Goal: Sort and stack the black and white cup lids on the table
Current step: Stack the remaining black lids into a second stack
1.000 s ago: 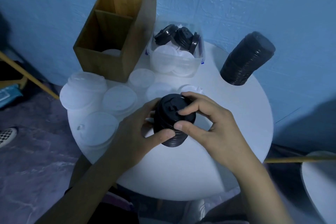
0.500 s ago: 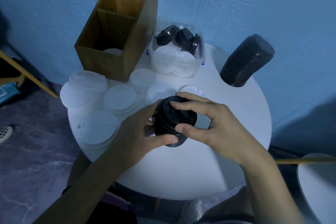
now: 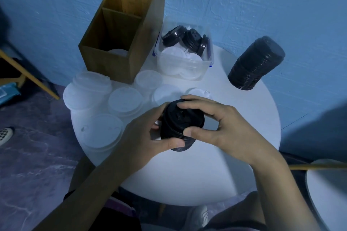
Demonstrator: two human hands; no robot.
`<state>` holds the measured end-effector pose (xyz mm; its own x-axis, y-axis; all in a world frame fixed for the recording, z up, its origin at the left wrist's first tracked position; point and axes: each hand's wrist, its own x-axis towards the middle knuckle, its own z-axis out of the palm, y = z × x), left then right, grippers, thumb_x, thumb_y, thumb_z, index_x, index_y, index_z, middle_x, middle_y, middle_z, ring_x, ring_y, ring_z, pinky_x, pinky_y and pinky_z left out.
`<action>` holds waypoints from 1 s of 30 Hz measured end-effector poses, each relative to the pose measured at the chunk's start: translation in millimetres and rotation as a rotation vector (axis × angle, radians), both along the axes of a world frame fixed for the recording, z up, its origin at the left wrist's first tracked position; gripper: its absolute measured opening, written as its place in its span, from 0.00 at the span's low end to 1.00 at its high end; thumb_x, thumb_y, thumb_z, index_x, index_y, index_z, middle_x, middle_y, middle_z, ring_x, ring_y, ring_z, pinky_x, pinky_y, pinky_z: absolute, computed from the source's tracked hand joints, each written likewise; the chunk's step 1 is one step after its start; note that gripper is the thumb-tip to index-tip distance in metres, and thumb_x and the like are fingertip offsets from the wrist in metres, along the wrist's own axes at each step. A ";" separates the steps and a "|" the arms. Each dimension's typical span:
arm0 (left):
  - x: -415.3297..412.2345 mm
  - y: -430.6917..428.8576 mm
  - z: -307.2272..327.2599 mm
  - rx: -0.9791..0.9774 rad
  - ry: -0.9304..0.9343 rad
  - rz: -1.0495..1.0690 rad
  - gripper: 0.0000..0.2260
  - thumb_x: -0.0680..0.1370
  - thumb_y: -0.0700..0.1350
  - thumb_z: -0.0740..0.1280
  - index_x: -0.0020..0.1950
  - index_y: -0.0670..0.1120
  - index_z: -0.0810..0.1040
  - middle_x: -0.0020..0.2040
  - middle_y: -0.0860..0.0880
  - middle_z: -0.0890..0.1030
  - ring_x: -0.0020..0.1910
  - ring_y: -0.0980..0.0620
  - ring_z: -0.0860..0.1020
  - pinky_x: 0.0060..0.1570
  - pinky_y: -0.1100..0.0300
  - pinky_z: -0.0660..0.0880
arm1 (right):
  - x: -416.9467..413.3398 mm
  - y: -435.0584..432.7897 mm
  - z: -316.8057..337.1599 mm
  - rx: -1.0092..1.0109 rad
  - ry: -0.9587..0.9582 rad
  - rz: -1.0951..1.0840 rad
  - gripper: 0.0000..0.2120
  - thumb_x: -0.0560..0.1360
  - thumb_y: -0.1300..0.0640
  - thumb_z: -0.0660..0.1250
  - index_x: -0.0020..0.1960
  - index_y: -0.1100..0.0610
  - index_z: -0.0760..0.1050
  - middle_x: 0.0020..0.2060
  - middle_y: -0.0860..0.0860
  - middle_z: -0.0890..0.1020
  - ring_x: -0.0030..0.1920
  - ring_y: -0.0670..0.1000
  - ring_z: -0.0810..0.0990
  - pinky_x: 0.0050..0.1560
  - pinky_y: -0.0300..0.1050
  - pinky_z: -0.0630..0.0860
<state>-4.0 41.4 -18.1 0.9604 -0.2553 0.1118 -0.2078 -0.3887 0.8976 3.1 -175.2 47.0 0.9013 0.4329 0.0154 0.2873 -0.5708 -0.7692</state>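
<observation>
Over table [image 3: 216, 174] — lid stack [image 3: 183, 118], near-upright

This is looking like a café corner or a home room — a small round table [image 3: 187, 174] is standing against a blue textured wall [image 3: 262, 2]; a second table [image 3: 330, 189] is showing beside it; marbled floor [image 3: 33, 165] is lying below.

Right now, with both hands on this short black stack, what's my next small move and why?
Probably press the top lid down until it seats: the right hand pinches its rim while the left hand steadies the short black stack.
</observation>
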 end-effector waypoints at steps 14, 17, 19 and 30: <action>-1.1 0.9 -3.8 -0.001 -0.040 -0.007 0.32 0.67 0.49 0.82 0.64 0.72 0.72 0.57 0.66 0.81 0.51 0.61 0.82 0.48 0.74 0.73 | -21.3 8.1 -30.8 0.191 -0.074 -0.164 0.27 0.72 0.41 0.74 0.70 0.38 0.72 0.66 0.34 0.78 0.69 0.40 0.75 0.70 0.45 0.71; -2.9 -0.2 -5.9 0.003 -0.053 -0.006 0.37 0.65 0.59 0.77 0.69 0.78 0.64 0.61 0.72 0.76 0.56 0.65 0.79 0.52 0.75 0.73 | -22.7 7.7 -36.7 0.297 -0.047 -0.181 0.28 0.72 0.49 0.76 0.70 0.41 0.73 0.63 0.36 0.81 0.68 0.42 0.77 0.68 0.40 0.72; -4.5 0.8 -6.4 -0.019 -0.043 -0.024 0.38 0.68 0.61 0.72 0.75 0.75 0.60 0.65 0.71 0.75 0.61 0.64 0.78 0.55 0.71 0.75 | -23.0 8.1 -39.5 0.349 -0.027 -0.197 0.30 0.71 0.51 0.77 0.71 0.45 0.73 0.63 0.36 0.81 0.67 0.41 0.77 0.67 0.36 0.72; -3.0 3.0 -7.5 -0.015 -0.099 -0.067 0.27 0.77 0.61 0.63 0.77 0.62 0.66 0.67 0.63 0.77 0.65 0.57 0.78 0.62 0.54 0.77 | -25.6 8.4 -53.0 0.490 0.035 -0.228 0.30 0.73 0.57 0.74 0.72 0.46 0.71 0.62 0.40 0.83 0.66 0.44 0.79 0.66 0.38 0.74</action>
<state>-7.0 44.4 -25.6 0.9254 -0.3158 0.2096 -0.3208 -0.3578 0.8770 -22.6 -166.8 -6.1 0.9750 0.1762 0.1350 0.1679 -0.1876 -0.9678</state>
